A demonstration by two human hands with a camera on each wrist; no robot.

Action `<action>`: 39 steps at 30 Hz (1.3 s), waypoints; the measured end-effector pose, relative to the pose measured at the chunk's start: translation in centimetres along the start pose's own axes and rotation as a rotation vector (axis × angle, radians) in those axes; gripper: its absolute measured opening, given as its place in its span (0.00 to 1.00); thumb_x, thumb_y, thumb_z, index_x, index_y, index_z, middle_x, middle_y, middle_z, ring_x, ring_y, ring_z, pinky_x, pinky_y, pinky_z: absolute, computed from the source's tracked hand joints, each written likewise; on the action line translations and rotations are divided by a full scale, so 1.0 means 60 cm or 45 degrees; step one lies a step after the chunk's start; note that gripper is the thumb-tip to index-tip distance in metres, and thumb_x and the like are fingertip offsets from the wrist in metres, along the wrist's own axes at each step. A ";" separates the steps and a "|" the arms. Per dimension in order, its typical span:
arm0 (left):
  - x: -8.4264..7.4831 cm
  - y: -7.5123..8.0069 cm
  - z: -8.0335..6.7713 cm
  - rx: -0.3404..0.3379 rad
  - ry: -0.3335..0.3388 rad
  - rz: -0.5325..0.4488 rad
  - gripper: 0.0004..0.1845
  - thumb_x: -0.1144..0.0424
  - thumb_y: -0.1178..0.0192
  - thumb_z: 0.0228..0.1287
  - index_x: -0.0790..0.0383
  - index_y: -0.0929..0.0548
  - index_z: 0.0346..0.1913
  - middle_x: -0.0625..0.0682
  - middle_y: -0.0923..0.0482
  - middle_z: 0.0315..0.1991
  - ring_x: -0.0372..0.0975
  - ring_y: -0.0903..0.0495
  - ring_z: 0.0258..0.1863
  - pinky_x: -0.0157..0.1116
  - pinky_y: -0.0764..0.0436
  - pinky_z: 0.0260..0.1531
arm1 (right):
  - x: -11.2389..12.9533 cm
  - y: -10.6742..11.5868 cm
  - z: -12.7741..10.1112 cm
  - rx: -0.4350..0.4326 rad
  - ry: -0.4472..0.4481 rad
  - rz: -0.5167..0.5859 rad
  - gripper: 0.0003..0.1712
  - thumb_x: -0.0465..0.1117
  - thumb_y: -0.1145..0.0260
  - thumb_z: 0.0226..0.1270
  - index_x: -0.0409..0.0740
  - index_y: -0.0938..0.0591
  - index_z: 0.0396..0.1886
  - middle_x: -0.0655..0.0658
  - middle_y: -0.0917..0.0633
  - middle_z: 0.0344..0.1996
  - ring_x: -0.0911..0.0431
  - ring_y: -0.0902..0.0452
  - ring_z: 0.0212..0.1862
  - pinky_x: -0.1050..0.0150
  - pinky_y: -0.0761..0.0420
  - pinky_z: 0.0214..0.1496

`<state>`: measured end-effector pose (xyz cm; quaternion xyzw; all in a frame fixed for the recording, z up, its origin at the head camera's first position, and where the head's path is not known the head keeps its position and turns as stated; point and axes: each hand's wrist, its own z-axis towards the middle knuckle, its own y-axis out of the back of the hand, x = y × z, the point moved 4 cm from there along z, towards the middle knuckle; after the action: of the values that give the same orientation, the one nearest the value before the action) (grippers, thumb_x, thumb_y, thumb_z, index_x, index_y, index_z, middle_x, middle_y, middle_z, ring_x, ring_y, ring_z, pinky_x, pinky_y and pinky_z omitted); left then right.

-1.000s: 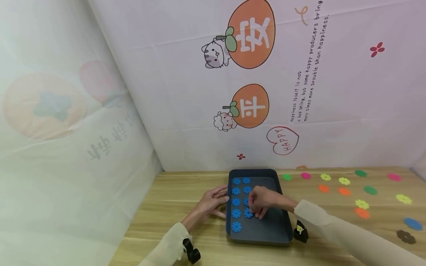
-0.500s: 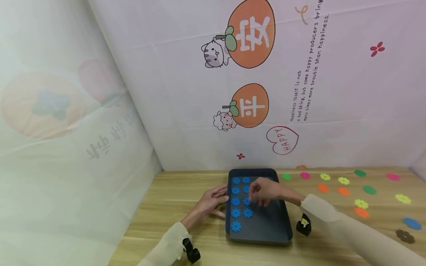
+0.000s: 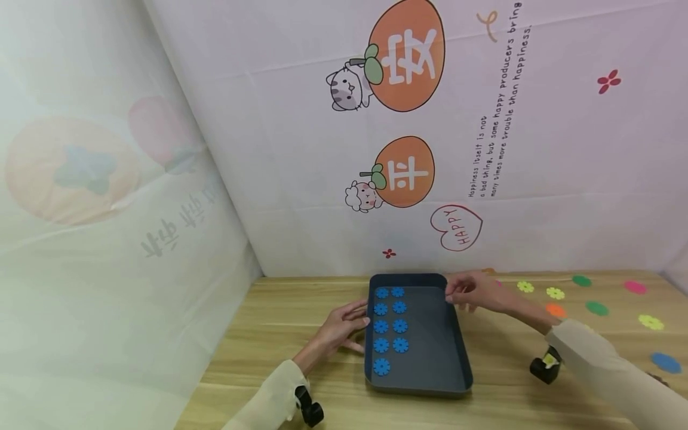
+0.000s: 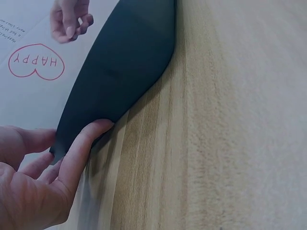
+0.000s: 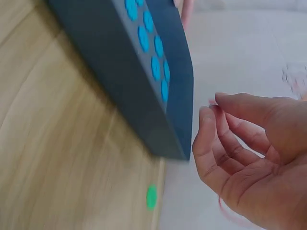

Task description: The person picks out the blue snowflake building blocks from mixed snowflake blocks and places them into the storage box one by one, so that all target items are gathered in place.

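A dark tray (image 3: 430, 343) lies on the wooden table, with several blue flower discs (image 3: 399, 326) in two columns along its left side. My left hand (image 3: 361, 316) rests with straight fingers (image 4: 91, 139) against the tray's outer left wall (image 4: 124, 67). My right hand (image 3: 457, 294) hovers by the tray's far right corner, fingers (image 5: 211, 139) loosely curled and holding nothing. The right wrist view shows the tray's corner (image 5: 168, 129) close to that hand, the blue discs (image 5: 153, 48) beyond it.
Loose flower discs lie on the table right of the tray: yellow (image 3: 555, 292), orange (image 3: 555, 310), green (image 3: 597, 307), pink (image 3: 635, 287), blue (image 3: 665, 362). One green disc (image 5: 151, 196) sits near my right hand. A printed cloth backdrop (image 3: 457, 179) stands close behind the table.
My right hand has lifted off the blue discs inside the tray and moved right and back to the tray's far right corner. The left hand has stayed put.
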<state>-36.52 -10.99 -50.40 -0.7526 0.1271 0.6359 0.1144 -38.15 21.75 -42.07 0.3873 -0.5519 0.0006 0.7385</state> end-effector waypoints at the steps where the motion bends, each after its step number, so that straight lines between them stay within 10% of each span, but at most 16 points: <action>1: 0.000 0.000 0.000 -0.001 0.001 0.000 0.29 0.66 0.40 0.78 0.57 0.30 0.79 0.65 0.34 0.77 0.57 0.28 0.73 0.47 0.07 0.34 | -0.007 0.010 -0.008 -0.012 0.002 0.001 0.07 0.32 0.34 0.75 0.30 0.17 0.43 0.41 0.16 0.32 0.54 0.18 0.31 0.60 0.11 0.29; 16: -0.006 0.000 -0.004 -0.002 -0.003 0.026 0.30 0.64 0.40 0.79 0.56 0.31 0.79 0.65 0.34 0.77 0.58 0.28 0.73 0.46 0.07 0.33 | -0.120 0.161 -0.148 -0.213 0.073 -0.073 0.12 0.27 0.37 0.75 0.44 0.15 0.50 0.52 0.12 0.38 0.60 0.14 0.36 0.63 0.10 0.35; 26: -0.005 0.004 -0.002 -0.018 -0.007 0.018 0.29 0.64 0.39 0.78 0.56 0.30 0.79 0.65 0.33 0.77 0.58 0.28 0.73 0.46 0.07 0.33 | -0.193 0.250 -0.233 -0.232 -0.325 -0.432 0.24 0.48 0.39 0.83 0.39 0.24 0.68 0.46 0.13 0.55 0.73 0.20 0.45 0.58 0.13 0.42; 31: -0.003 0.006 -0.003 -0.026 -0.007 0.022 0.29 0.64 0.39 0.78 0.56 0.30 0.79 0.65 0.33 0.77 0.58 0.28 0.73 0.46 0.07 0.33 | -0.246 0.284 -0.271 -0.258 -0.116 -0.287 0.15 0.31 0.38 0.78 0.39 0.18 0.60 0.68 0.13 0.48 0.76 0.19 0.47 0.72 0.15 0.38; 39: -0.001 0.008 -0.005 -0.020 -0.012 0.019 0.29 0.63 0.39 0.78 0.56 0.30 0.79 0.64 0.32 0.76 0.57 0.28 0.73 0.45 0.07 0.32 | -0.326 0.309 -0.331 0.012 0.210 -0.174 0.36 0.16 0.42 0.69 0.51 0.20 0.68 0.75 0.21 0.59 0.80 0.25 0.55 0.74 0.14 0.40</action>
<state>-36.44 -11.53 -50.31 -0.7495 0.1273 0.6412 0.1042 -37.57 54.44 -49.25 0.4261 -0.4615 -0.0154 0.7780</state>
